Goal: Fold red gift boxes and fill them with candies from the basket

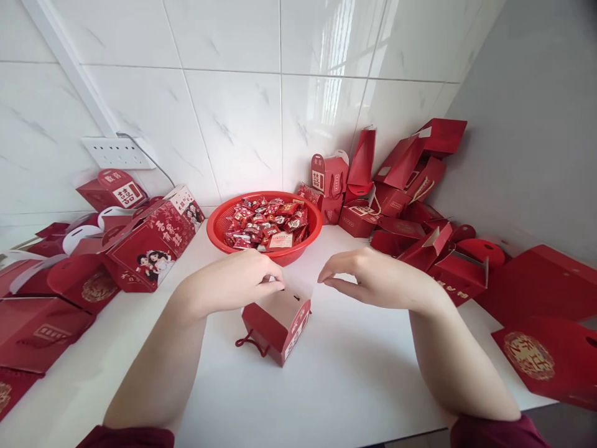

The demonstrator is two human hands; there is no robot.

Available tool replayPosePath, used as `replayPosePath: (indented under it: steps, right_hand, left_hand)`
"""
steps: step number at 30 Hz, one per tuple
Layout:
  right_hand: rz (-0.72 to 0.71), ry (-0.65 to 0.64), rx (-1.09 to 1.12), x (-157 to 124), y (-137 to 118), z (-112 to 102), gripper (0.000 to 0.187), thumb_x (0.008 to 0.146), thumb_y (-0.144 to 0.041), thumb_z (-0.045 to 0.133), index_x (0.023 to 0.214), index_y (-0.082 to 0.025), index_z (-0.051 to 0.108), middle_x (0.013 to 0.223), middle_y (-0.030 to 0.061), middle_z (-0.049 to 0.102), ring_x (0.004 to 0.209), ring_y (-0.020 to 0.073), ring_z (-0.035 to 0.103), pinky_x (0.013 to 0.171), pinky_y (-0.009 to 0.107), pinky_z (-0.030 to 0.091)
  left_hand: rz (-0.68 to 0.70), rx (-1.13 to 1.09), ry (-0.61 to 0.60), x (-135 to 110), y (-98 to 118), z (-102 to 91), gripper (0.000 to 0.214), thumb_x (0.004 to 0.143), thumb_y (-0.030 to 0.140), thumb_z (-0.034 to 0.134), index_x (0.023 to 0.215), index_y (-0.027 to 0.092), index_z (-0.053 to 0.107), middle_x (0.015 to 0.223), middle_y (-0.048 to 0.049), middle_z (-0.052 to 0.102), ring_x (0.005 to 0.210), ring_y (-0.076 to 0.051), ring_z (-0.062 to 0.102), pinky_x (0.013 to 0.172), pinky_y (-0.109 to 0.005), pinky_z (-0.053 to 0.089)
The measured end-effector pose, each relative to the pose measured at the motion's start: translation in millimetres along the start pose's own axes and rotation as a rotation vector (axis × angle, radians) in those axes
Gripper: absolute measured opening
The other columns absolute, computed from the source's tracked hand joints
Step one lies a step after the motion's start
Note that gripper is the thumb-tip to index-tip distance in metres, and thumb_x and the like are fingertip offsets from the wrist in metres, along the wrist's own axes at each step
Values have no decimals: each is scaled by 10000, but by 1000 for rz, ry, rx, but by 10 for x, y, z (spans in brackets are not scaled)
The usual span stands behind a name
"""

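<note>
A small red gift box (278, 323) with a red cord handle stands open on the white table (345, 379), in the middle. My left hand (237, 280) rests over its top left edge, fingers curled and pinched at the box's opening. My right hand (368, 277) hovers just right of the box, fingers bent together, thumb and fingertips close, with nothing visible in them. Behind the box sits a red plastic basket (219, 218) filled with several red wrapped candies (265, 227).
Folded and assembled red boxes (149, 242) pile up at the left. More red boxes and paper bags (401, 186) are heaped at the back right against the tiled wall. Flat red cartons (545, 354) lie at the right edge. A wall socket (116, 152) is at the left.
</note>
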State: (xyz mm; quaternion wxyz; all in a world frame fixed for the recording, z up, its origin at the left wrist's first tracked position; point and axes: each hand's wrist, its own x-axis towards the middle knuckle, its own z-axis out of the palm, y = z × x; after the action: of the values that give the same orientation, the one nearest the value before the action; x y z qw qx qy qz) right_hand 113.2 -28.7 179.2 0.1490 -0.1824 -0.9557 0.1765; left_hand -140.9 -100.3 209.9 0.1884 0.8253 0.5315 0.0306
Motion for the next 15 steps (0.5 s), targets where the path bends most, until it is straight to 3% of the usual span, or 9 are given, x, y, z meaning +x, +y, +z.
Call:
replayPosePath:
  steps: [3,6,10,15]
  right_hand:
    - [-114,84,91,93,-88,88,240,992,-212,459,1081,-246,680,1064,25,706,938,179,665,844,304,505]
    - [-228,33,172,195,-134,212,244,987,-147,455,1091,-218,664,1074,22,699,937,152,655,843,269,490]
    - [-86,-16,85,279,-58,361,226,964,-124,473,943,-188,689,858,19,701,694,132,620,657,253,451]
    - [55,-58,52,337,17,451,173,942,-187,542,845,-183,686,769,14,689,654,134,595,624,253,414]
  left_hand:
    - [44,-35,15,-34,24,11,290,926,286,477,711,180,641,682,-2,631,587,-134,549,572,-262,342]
    - [88,-68,-24,-81,31,71,236,927,246,497,840,197,710,807,-2,696,699,-141,616,634,-246,382]
    - [66,-59,-100,-209,-23,137,259,938,242,501,852,207,742,844,-7,719,747,-142,644,673,-232,408]
    - [39,-100,-243,-341,-65,128,188,870,264,631,1014,271,752,976,20,743,876,-150,667,728,-200,436]
